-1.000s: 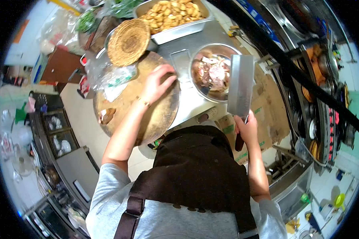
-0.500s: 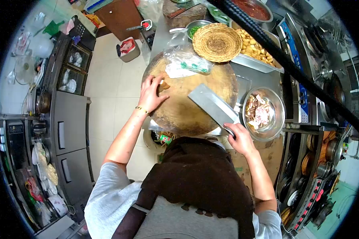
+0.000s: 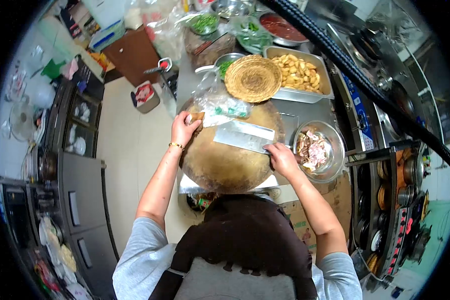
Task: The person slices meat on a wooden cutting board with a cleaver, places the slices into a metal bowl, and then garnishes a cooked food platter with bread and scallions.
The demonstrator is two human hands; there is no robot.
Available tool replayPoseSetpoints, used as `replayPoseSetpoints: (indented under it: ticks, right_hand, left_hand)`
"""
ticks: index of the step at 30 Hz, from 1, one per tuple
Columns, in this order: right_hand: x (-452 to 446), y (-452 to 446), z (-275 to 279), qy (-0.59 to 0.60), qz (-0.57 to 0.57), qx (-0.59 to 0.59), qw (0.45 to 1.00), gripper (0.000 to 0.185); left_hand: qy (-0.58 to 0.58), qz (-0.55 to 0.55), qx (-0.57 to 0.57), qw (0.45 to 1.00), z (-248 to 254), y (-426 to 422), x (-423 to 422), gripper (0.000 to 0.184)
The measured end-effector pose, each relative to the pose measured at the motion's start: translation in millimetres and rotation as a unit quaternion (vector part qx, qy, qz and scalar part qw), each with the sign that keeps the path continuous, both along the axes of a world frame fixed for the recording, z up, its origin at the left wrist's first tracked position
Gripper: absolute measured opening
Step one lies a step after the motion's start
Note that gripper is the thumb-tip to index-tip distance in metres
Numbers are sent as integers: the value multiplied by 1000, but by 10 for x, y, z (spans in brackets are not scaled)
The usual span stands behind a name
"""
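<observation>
My left hand [image 3: 184, 131] is at the left edge of a round wooden chopping board [image 3: 220, 170], its fingers closed on a small brown and whitish piece of food [image 3: 197, 117], kind unclear. In my right hand [image 3: 283, 159] is the handle of a cleaver [image 3: 242, 136]. Its broad blade lies over the board, pointing left with the tip a little way from my left hand. A clear plastic bag with green print [image 3: 230, 107] rests at the board's far side. Right of the board stands a clear bowl [image 3: 339, 145] of sliced pinkish meat [image 3: 314, 152].
A woven straw mat [image 3: 252, 78] overlaps the board's far edge. Behind it are a metal tray [image 3: 305, 95] of yellowish chunks, a pan of red sauce [image 3: 283, 27] and bowls of chopped greens [image 3: 204, 23]. A dark braided cord [image 3: 355, 75] crosses the upper right view.
My left hand has gone from resting with fingers spread to pinching the brown piece. The cleaver has swung to lie more sideways over the board. The view has shifted as well.
</observation>
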State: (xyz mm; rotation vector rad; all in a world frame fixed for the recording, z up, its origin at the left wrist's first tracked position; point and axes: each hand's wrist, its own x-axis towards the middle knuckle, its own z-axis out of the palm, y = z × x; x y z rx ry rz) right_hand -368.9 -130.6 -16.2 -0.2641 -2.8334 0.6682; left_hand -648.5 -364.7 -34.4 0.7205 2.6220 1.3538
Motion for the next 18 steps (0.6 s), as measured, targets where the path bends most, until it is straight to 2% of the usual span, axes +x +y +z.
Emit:
replayPoseSetpoints:
  ticks: [1, 5, 10, 12, 13, 14, 16, 18]
  right_hand:
    - [-51, -1, 2, -6, -14, 2, 1000, 32]
    - [-186, 49, -72, 0, -56, 27, 998, 32]
    - [-115, 13, 23, 31, -112, 18, 993, 31]
    - [20, -47, 186, 84, -95, -71, 989, 29]
    - [150, -105, 200, 147, -90, -90, 981, 27]
    - [324, -169, 203, 143, -113, -119, 976, 23]
    - [797, -264, 154, 42, -209, -238, 948, 19]
    - [1419, -268, -413, -8, -334, -347, 877, 19]
  left_hand:
    - [44, 0, -4, 999, 37, 83, 0, 36]
    - [86, -2, -69, 994, 84, 290, -53, 35]
    - [69, -20, -79, 994, -17, 333, -156, 35]
    - [57, -45, -60, 996, -104, 342, -202, 37]
    - [45, -63, -63, 995, -74, 332, -176, 42]
    - [43, -83, -61, 994, -125, 294, -198, 46]
    - [25, -102, -10, 994, -223, 212, -231, 49]
    - [185, -69, -69, 978, 51, 130, 26, 44]
